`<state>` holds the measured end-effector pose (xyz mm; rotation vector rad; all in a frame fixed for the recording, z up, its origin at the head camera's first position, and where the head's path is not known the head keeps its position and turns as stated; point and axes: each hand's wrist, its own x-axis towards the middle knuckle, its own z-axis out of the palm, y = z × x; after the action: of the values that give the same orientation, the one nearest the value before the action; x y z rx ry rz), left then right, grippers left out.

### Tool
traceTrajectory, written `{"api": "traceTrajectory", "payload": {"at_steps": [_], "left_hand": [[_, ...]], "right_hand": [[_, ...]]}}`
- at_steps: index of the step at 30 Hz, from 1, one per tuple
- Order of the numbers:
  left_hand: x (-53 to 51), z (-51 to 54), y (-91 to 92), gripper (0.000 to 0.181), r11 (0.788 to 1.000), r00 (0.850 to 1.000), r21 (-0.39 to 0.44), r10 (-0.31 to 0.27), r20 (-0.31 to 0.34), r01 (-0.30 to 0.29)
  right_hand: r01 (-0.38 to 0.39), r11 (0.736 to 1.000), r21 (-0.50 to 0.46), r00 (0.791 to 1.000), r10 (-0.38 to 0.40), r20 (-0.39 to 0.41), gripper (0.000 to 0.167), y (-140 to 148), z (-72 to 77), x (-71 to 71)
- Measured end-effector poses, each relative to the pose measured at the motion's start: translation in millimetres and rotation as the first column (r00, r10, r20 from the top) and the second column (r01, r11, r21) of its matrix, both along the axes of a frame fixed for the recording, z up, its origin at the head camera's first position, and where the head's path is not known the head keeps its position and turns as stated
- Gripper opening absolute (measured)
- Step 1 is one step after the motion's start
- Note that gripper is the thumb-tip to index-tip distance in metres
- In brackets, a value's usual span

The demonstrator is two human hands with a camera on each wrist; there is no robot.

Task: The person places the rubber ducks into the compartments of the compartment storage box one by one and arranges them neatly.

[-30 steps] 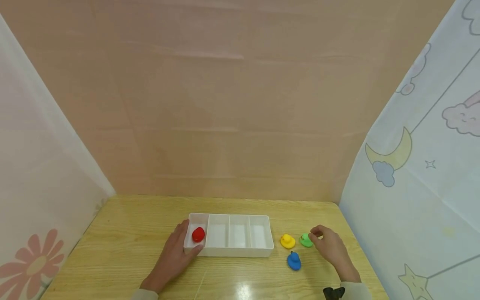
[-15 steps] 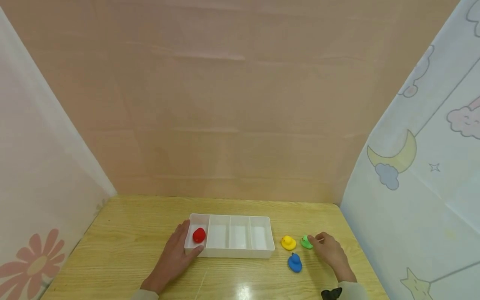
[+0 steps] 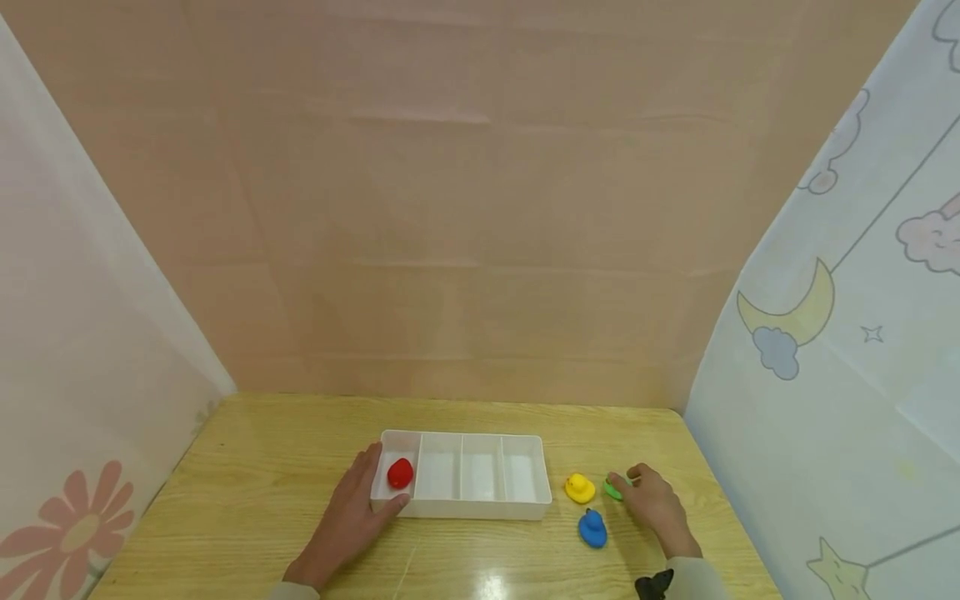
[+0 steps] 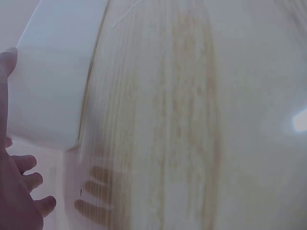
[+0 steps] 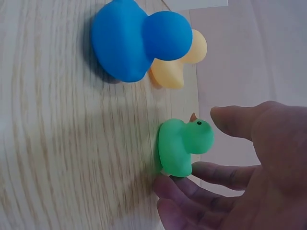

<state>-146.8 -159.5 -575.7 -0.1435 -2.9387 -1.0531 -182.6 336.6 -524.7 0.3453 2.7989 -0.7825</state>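
My left hand (image 3: 351, 508) rests against the left end of a white four-part tray (image 3: 480, 508), fingers along its side and thumb on the front wall. In the left wrist view that thumb (image 4: 8, 61) touches the wall. A red rounded toy (image 3: 401, 473) lies in the leftmost compartment. My right hand (image 3: 655, 507) reaches around a green rubber duck (image 5: 177, 146) standing on the table; its fingers are by the tail, while the thumb (image 5: 235, 120) stands apart beside the head. A yellow rubber duck (image 3: 580, 488) and a blue rubber duck (image 3: 592, 528) stand left of that hand.
The wooden table (image 3: 285, 442) ends at a tan backdrop (image 3: 465, 250). White patterned curtains hang at the left (image 3: 82, 333) and the right (image 3: 840, 417). A black item (image 3: 654, 583) sits at the right wrist.
The right hand has come lower and closer over the green duck, covering more of it in the head view. The left hand stays at the tray; the whole view shifts slightly.
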Motion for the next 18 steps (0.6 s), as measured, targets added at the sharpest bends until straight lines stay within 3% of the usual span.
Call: {"api": "traceTrajectory", "payload": {"at_steps": [18], "left_hand": [[1.1,-4.1,-0.4,0.103,1.0,0.998,0.016,0.0,-0.06,0.001]], "right_hand": [[0.0,1.0,0.016,1.0,0.0,-0.03,0.062,-2.5,-1.9,-3.9]]}}
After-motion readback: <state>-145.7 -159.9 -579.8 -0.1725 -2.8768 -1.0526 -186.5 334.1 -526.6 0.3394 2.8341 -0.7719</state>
